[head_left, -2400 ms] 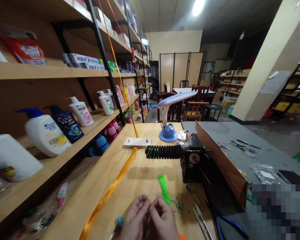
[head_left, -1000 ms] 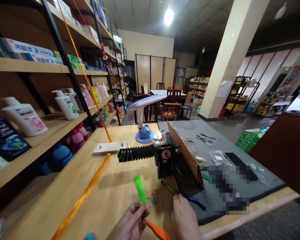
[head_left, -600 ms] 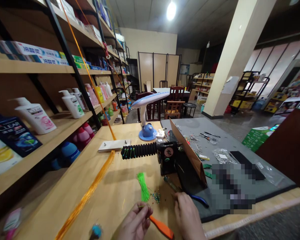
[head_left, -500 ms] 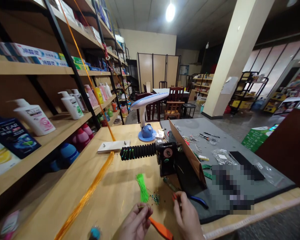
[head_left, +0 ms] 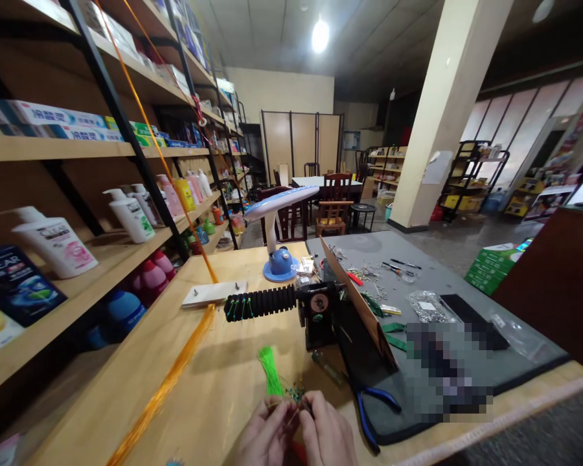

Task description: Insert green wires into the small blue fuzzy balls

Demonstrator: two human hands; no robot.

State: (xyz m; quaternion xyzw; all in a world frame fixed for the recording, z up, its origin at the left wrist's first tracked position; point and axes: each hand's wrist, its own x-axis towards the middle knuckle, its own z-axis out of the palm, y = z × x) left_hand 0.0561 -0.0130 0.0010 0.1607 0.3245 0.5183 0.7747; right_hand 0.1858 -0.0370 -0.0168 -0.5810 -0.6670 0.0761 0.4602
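My left hand (head_left: 267, 430) is pinched closed at the bottom centre, with a thin strand between its fingertips. Close beside it, my right hand (head_left: 326, 430) is also closed, its fingertips meeting the left ones; what it grips is too small to name. Just beyond both hands lie a bundle of bright green strands (head_left: 271, 370) and small dark beads (head_left: 295, 391). Part of an orange object (head_left: 298, 451) shows below the hands. Further back, a black ridged roller (head_left: 265, 303) with thin green strands on it sticks out from a black machine (head_left: 319, 310).
Blue-handled pliers (head_left: 366, 421) lie right of my hands, near a dark cylindrical tool (head_left: 328, 367). A brown board (head_left: 357, 301) stands on the grey mat (head_left: 447, 275). Orange thread (head_left: 175, 375) runs over the table at left, past a white plate (head_left: 214, 293). A blue lamp (head_left: 280, 262) stands behind.
My right hand has moved left, up against my left hand. The pliers' handles are now uncovered, and the orange object is mostly hidden. The camera view has shifted slightly.
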